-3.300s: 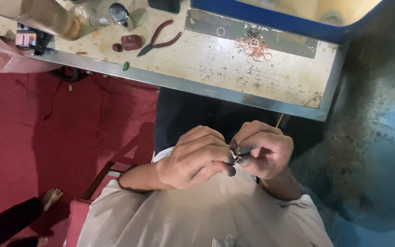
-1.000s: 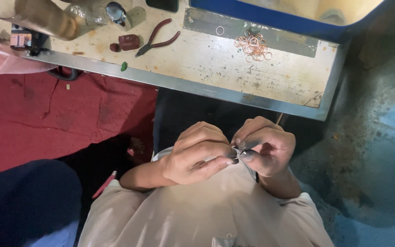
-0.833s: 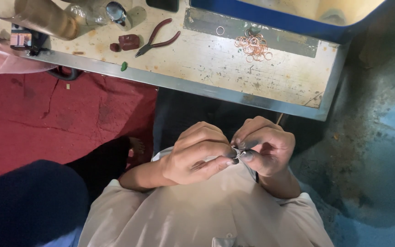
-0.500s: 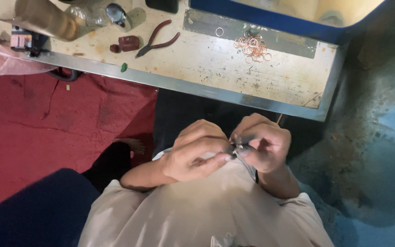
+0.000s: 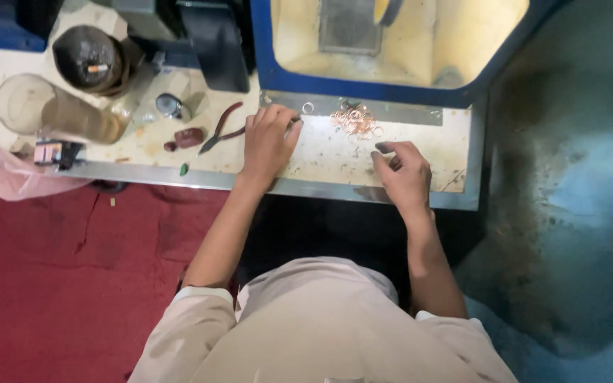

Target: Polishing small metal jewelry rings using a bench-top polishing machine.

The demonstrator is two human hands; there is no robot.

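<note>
Resting both hands on one worn cream workbench (image 5: 335, 159).
Right hand (image 5: 404, 174) lies loosely curled, holding nothing visible, just short of one small heap of copper-coloured wire rings (image 5: 355, 120); left hand (image 5: 268, 140) is half curled, its grip unclear, beside one pair of red-handled pliers (image 5: 221, 129).

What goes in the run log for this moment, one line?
left hand: flat on workbench, beside pliers | right hand: on bench, below copper rings | holding: cannot tell
</note>
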